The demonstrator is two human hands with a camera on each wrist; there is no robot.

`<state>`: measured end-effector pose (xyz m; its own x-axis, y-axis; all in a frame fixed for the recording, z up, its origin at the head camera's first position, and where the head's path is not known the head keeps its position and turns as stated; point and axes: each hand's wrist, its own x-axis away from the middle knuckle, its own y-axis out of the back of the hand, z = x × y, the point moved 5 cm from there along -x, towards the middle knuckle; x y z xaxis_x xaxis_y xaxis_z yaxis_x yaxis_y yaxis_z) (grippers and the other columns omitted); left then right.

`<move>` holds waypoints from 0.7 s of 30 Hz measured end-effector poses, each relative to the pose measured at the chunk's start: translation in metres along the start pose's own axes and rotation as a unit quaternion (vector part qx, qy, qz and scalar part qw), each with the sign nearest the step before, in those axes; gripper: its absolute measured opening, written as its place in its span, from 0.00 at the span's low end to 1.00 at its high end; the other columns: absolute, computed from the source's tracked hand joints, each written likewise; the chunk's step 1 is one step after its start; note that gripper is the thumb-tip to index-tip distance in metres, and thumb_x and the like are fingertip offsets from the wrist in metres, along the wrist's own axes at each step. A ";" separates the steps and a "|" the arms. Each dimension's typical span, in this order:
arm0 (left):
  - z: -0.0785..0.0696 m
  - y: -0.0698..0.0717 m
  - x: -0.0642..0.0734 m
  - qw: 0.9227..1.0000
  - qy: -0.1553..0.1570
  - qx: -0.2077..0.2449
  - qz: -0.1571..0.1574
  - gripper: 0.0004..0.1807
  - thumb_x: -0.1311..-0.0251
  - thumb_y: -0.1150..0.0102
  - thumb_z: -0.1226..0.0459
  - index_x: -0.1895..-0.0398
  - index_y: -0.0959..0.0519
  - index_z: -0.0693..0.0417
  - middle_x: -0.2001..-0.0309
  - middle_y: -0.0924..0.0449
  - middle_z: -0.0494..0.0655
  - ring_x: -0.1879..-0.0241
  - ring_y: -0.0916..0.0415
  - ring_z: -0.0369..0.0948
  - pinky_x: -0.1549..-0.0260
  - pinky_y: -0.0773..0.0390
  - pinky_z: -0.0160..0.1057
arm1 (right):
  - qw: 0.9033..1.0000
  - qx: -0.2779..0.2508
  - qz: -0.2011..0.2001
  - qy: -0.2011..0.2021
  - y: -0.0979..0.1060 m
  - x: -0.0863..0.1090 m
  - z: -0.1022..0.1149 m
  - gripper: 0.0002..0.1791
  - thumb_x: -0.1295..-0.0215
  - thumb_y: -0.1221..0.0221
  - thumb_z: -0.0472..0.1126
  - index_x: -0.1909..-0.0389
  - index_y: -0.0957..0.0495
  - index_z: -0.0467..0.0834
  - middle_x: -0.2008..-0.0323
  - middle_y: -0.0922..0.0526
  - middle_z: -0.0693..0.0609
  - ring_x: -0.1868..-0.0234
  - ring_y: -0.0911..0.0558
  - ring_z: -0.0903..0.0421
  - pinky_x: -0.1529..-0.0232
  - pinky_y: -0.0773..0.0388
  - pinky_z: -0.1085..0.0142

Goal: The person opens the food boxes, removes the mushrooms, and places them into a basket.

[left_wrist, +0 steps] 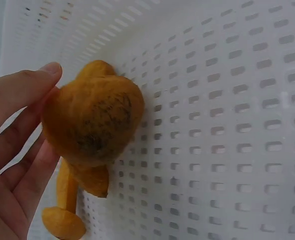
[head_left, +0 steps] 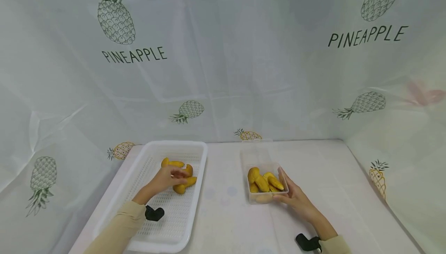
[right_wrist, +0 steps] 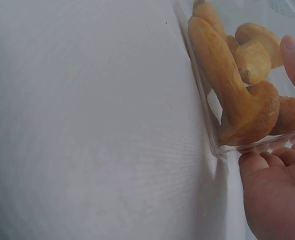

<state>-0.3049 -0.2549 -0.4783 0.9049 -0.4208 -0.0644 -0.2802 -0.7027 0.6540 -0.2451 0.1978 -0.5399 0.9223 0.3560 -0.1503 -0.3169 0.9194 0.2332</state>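
My left hand point(head_left: 166, 179) reaches into a white perforated plastic basket point(head_left: 196, 201). Its thumb and fingers pinch a yellow-orange mushroom point(left_wrist: 92, 120) with dark speckles on its cap. Other mushrooms lie close by in the basket, one point(left_wrist: 64, 222) below the held one in the left wrist view and another point(head_left: 175, 164) farther back. On the right, my right hand point(head_left: 299, 199) grips a corner of a clear plastic box point(head_left: 252, 199), thumb at one wall and fingers along another. Several yellow mushrooms point(right_wrist: 252, 115) fill the box, and its hinged lid point(head_left: 256, 155) is folded back.
Both basket and box stand on a white-covered table point(head_left: 226, 223). A white curtain point(head_left: 223, 60) printed with pineapples hangs behind and at the sides. Black camera mounts point(head_left: 154, 213) sit at both wrists, the left one over the basket.
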 end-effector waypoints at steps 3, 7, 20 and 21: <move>-0.003 0.005 -0.001 1.000 -0.010 -0.005 -0.013 0.14 0.42 0.29 0.65 0.55 0.15 0.65 0.61 0.14 0.50 0.61 0.18 0.43 0.64 0.18 0.34 | 1.000 0.002 0.000 0.001 0.000 0.000 0.000 0.54 0.34 0.35 0.36 0.19 0.64 0.47 0.22 0.64 0.39 0.24 0.61 0.35 0.40 0.47 0.82; -0.009 0.012 -0.005 0.999 -0.016 0.011 -0.030 0.16 0.42 0.29 0.65 0.54 0.15 0.66 0.58 0.15 0.57 0.59 0.17 0.47 0.63 0.17 0.35 | 1.000 0.005 -0.001 0.002 0.000 0.000 0.000 0.54 0.34 0.35 0.36 0.19 0.64 0.48 0.22 0.64 0.39 0.24 0.61 0.35 0.40 0.48 0.82; -0.084 0.006 -0.038 0.993 -0.073 0.089 0.012 0.16 0.39 0.33 0.70 0.49 0.18 0.67 0.49 0.18 0.61 0.52 0.20 0.54 0.57 0.17 0.37 | 1.000 0.008 -0.005 -0.002 0.001 0.000 0.001 0.54 0.35 0.34 0.36 0.19 0.63 0.46 0.22 0.63 0.40 0.24 0.61 0.36 0.40 0.48 0.83; -0.087 0.003 -0.042 0.992 -0.081 0.092 0.020 0.16 0.39 0.33 0.69 0.48 0.18 0.65 0.49 0.18 0.60 0.51 0.20 0.53 0.56 0.17 0.37 | 1.000 0.007 -0.005 -0.001 0.001 0.000 0.001 0.54 0.35 0.34 0.36 0.19 0.63 0.46 0.22 0.63 0.40 0.24 0.61 0.36 0.40 0.48 0.83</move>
<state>-0.3162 -0.1896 -0.4082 0.8326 -0.5264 -0.1724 -0.3813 -0.7704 0.5110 -0.2450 0.1983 -0.5389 0.9257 0.3466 -0.1515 -0.3043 0.9203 0.2457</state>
